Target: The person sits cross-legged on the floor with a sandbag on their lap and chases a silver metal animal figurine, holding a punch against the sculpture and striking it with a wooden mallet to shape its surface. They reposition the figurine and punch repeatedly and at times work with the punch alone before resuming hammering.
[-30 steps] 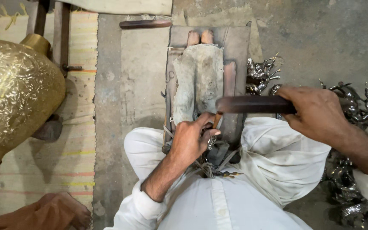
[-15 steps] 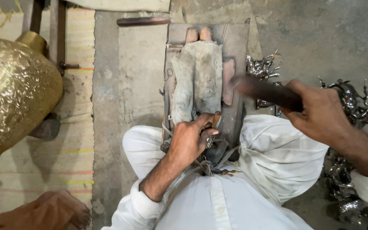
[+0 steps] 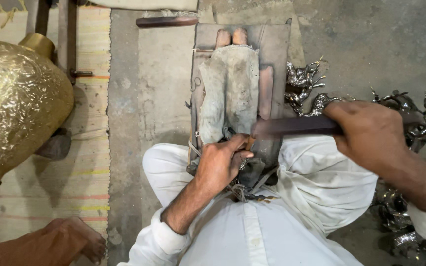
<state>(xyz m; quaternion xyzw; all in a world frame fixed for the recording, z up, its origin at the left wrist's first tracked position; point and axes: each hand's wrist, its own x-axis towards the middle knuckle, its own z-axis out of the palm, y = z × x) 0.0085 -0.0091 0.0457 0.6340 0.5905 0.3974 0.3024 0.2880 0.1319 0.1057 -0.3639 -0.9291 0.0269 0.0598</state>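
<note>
Head view, looking straight down at a seated person in white clothes. I log the left hand [image 3: 220,165] closed tight around a small metal workpiece [image 3: 245,160] pinned at the near edge of the work board [image 3: 277,49]; the fingers cover most of it, so I cannot tell its shape. The right hand [image 3: 371,135] is wrapped fully around the handle end of a long dark file [image 3: 292,126], which lies level and crosswise, its far end just over the workpiece and blurred.

A grey cloth pad [image 3: 230,88] lies lengthwise down the middle of the board, with two toes [image 3: 231,37] showing at its far edge. Off the board's right edge sits a pile of shiny silver cast figures [image 3: 304,81], with more [image 3: 405,106] beyond the right hand and near the lower right corner of the floor.

Progress, as a judgement: filing of the held piece is in hand, neither clearly started nor clearly finished, since its surface is hidden. I cannot tell whether the figures on the right are done or waiting.

Also noted: a large hammered brass vessel [image 3: 16,103] at left on a striped mat [image 3: 82,177], another person's bare foot [image 3: 72,241] at the near left, and a dark rod [image 3: 166,21] on the floor beyond the board.
</note>
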